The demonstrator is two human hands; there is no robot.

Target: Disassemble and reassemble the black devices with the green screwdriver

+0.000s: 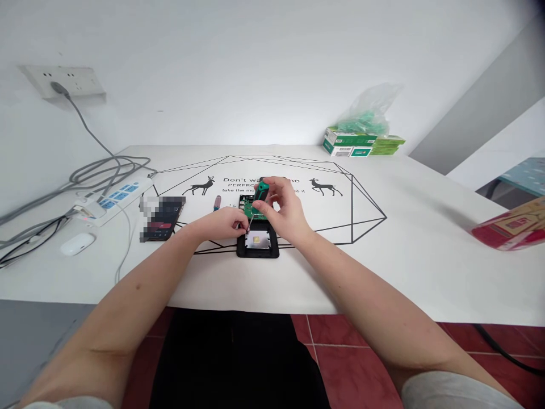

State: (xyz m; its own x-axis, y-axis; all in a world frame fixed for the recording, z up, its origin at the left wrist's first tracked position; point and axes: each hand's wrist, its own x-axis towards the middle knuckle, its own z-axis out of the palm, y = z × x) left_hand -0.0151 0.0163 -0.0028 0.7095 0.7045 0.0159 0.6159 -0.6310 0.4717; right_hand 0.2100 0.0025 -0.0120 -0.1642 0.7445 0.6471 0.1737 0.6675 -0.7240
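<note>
A black device casing (pixel 276 250) with a metal plate in it lies on the table, and a green circuit board (pixel 247 207) sits just behind it. My right hand (pixel 283 207) is closed around the green handle of a screwdriver (pixel 260 193), which tilts with its shaft pointing down to the casing's left side. At that spot my left hand (pixel 227 223) has its fingers pinched together beside the screwdriver's shaft; whatever they hold, if anything, is too small to make out. A second screwdriver (pixel 217 202) lies behind my left hand.
On the left of the table (pixel 426 272) are a phone (pixel 166 218), a power strip (pixel 123 199), a white mouse-like case (pixel 77 244) and coiled cables (pixel 106 167). Green boxes (pixel 349 138) stand at the back right; a red package (pixel 511 227) sits at the right edge.
</note>
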